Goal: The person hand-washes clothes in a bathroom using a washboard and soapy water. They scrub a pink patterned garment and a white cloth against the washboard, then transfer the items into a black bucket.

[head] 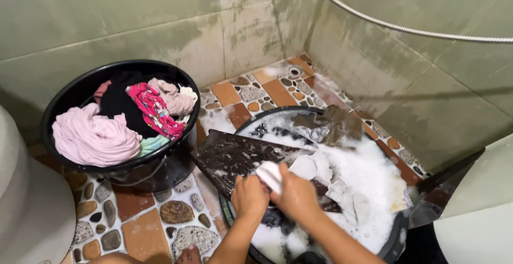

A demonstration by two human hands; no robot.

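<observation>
White cloth on the washboard, both hands clamped

White cloth (pixel 270 176) sits bunched on the near end of one dark wooden washboard (pixel 235 157), which lies slanted across the rim of the soapy basin (pixel 398 232). Your left hand (pixel 249 195) is closed in a fist on the cloth's near-left side; its grip is clenched on the fabric. Your right hand (pixel 297 194) presses down just beside it, fingers curled over the same cloth, grasping it too. The two hands touch or nearly touch over the board.

Count in the basin: one thick layer of white foam (pixel 368 173), one pale garment (pixel 315 165) lying just past your hands, another pale piece (pixel 352 202) to the right in the suds, and one dark brownish garment (pixel 334 125) at the far rim. More may be under the foam; you cannot tell.

Left of the board stands one black bucket (pixel 69 95), near the washboard's far corner. Inside it: one large pale pink garment (pixel 93 138), one bright pink patterned piece (pixel 155 109), one dusty pink piece (pixel 173 98), one black item (pixel 120 103), one pale green scrap (pixel 152 144).

Floor is pebble-patterned tile (pixel 144 226), wet and soapy near the basin. One metal hose (pixel 406 28) crosses the upper right wall.
</observation>
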